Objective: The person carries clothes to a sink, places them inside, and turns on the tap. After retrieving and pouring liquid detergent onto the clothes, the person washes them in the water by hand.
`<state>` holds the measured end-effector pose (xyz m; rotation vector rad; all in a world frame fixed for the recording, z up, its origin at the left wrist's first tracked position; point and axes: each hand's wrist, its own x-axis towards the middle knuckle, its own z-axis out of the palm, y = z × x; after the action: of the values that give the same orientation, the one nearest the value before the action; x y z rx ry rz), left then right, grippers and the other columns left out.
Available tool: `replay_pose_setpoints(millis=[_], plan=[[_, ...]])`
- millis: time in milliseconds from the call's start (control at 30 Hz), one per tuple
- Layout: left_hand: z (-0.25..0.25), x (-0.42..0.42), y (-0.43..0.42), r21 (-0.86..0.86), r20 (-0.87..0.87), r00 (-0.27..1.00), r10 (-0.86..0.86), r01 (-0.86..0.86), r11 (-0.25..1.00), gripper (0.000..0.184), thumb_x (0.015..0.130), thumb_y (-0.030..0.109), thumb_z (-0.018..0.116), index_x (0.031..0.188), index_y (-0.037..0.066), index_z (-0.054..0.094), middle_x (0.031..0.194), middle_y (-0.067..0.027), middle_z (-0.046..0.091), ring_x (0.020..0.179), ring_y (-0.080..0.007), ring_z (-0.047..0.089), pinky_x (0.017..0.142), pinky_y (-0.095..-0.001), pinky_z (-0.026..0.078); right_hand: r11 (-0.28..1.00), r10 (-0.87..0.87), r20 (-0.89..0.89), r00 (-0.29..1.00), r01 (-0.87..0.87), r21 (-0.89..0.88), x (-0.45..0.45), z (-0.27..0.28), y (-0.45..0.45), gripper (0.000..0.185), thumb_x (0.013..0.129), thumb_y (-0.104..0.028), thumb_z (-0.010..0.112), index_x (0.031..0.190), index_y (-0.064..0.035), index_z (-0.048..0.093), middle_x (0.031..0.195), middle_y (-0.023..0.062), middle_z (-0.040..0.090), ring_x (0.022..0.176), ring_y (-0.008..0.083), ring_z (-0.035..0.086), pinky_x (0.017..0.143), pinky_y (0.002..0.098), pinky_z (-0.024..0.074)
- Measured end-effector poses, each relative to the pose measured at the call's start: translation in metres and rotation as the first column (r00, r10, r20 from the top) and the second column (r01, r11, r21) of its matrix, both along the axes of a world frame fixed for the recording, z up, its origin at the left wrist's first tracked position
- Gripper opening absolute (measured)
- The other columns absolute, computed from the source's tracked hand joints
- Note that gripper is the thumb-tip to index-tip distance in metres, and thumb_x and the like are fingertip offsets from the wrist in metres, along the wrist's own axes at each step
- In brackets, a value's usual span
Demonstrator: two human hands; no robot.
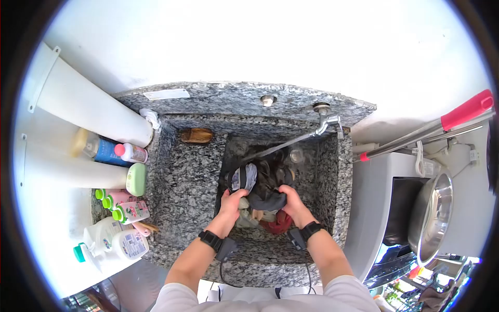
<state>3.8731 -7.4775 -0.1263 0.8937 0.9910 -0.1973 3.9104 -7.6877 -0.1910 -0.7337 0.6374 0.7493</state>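
Observation:
Both hands are down in the basin of a speckled granite sink (187, 208). My left hand (229, 205) grips the left side of a dark, wet cloth (266, 188), close to a grey-and-black striped part. On the cloth's right edge, my right hand (292, 202) is closed with its thumb on top. Water runs from the metal faucet (325, 122) in a slanting stream toward the cloth. Beneath it lie a red cloth (277, 223) and pale cloths (248, 217) at the basin's bottom.
A wooden brush (197, 135) lies on the sink's upper left. Bottles (131, 212) and a green soap bar (136, 179) line the left side. At right are a grey appliance (371, 208), a metal bowl (432, 218) and a red-handled pole (465, 112).

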Motion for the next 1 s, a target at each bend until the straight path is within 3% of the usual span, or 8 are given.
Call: replay_pose_setpoints(millis=[267, 300, 367, 433, 533, 600, 767, 1000], plan=[[0.038, -0.051, 0.027, 0.307, 0.123, 0.773, -0.622, 0.567, 0.765, 0.033, 0.068, 0.011, 0.075, 0.095, -0.003, 0.063, 0.092, -0.0101, 0.068, 0.086, -0.0231, 0.065, 0.079, -0.0347, 0.050, 0.828, 0.440, 0.413, 0.797, -0.182, -0.530, -0.015, 0.122, -0.047, 0.047, 0.067, -0.009, 0.071, 0.111, 0.0023, 0.059, 0.101, 0.0090, 0.063, 0.094, 0.0229, 0.060, 0.086, 0.0341, 0.0469], [0.039, -0.054, 0.030, 0.301, 0.119, 0.775, -0.620, 0.567, 0.767, 0.033, 0.068, 0.011, 0.075, 0.095, -0.003, 0.063, 0.092, -0.0101, 0.068, 0.086, -0.0231, 0.065, 0.079, -0.0347, 0.050, 0.647, 0.697, 0.479, 0.534, -0.180, -0.741, -0.019, 0.111, -0.055, 0.051, 0.066, -0.011, 0.073, 0.113, 0.0011, 0.058, 0.102, 0.0116, 0.063, 0.101, 0.0261, 0.058, 0.090, 0.0347, 0.0448], [0.038, -0.052, 0.033, 0.551, -0.366, 0.310, -0.877, 0.832, 0.064, 0.037, 0.066, 0.025, 0.076, 0.092, 0.000, 0.066, 0.088, -0.0133, 0.069, 0.081, -0.0286, 0.066, 0.078, -0.0389, 0.050, 0.265, 0.964, 0.259, 0.065, -0.116, -0.957, -0.024, 0.071, -0.069, 0.061, 0.065, -0.023, 0.078, 0.119, -0.0046, 0.056, 0.120, 0.0214, 0.052, 0.123, 0.0366, 0.043, 0.103, 0.0441, 0.0353], [0.025, -0.043, 0.030, 0.433, -0.421, 0.128, -0.898, 0.898, -0.075, 0.066, 0.064, 0.040, 0.078, 0.118, 0.007, 0.059, 0.112, -0.0235, 0.062, 0.097, -0.0395, 0.061, 0.087, -0.0420, 0.048, -0.133, 0.991, -0.132, 0.028, 0.019, -0.991, -0.042, 0.077, -0.055, 0.089, 0.062, -0.043, 0.081, 0.136, -0.0123, 0.042, 0.140, 0.0257, 0.031, 0.132, 0.0459, 0.029, 0.105, 0.0571, 0.0279], [0.014, -0.028, 0.001, 0.591, -0.616, 0.313, -0.723, 0.791, -0.161, 0.114, 0.059, 0.055, 0.081, 0.147, 0.010, 0.023, 0.147, -0.0313, 0.018, 0.131, -0.0504, 0.029, 0.097, -0.0574, 0.039, -0.135, 0.967, -0.131, 0.217, 0.002, -0.991, -0.043, 0.062, -0.027, 0.118, 0.055, -0.062, 0.079, 0.149, -0.0223, 0.019, 0.151, 0.0268, 0.006, 0.135, 0.0551, 0.011, 0.101, 0.0700, 0.0214], [-0.003, -0.008, -0.011, 0.422, -0.742, 0.017, -0.670, 0.789, -0.447, 0.141, 0.052, 0.059, 0.084, 0.149, 0.023, -0.012, 0.148, -0.0331, -0.016, 0.135, -0.0575, 0.000, 0.097, -0.0699, 0.028, -0.143, 0.966, -0.150, 0.209, -0.048, -0.989, -0.038, 0.030, -0.012, 0.127, 0.052, -0.065, 0.079, 0.150, -0.0238, 0.009, 0.151, 0.0278, 0.002, 0.135, 0.0564, 0.007, 0.100, 0.0717, 0.0200], [-0.079, 0.001, -0.028, 0.202, -0.838, -0.156, -0.523, 0.802, -0.563, 0.157, 0.042, 0.063, 0.085, 0.145, 0.021, -0.025, 0.149, -0.0318, -0.014, 0.136, -0.0562, -0.004, 0.099, -0.0719, 0.020, -0.409, 0.890, -0.427, 0.161, -0.133, -0.903, 0.001, 0.001, 0.030, 0.140, 0.047, -0.069, 0.078, 0.151, -0.0177, 0.000, 0.152, 0.0287, -0.002, 0.135, 0.0571, 0.003, 0.097, 0.0744, 0.0194], [-0.083, 0.016, -0.019, 0.320, -0.800, -0.058, -0.597, 0.801, -0.506, 0.147, 0.049, 0.064, 0.082, 0.148, 0.019, -0.016, 0.150, -0.0307, 0.008, 0.137, -0.0515, 0.008, 0.105, -0.0663, 0.016, -0.267, 0.937, -0.301, 0.177, -0.190, -0.945, 0.033, -0.028, 0.025, 0.145, 0.040, -0.065, 0.083, 0.151, -0.0147, 0.004, 0.152, 0.0284, 0.006, 0.136, 0.0541, 0.008, 0.100, 0.0714, 0.0192]])
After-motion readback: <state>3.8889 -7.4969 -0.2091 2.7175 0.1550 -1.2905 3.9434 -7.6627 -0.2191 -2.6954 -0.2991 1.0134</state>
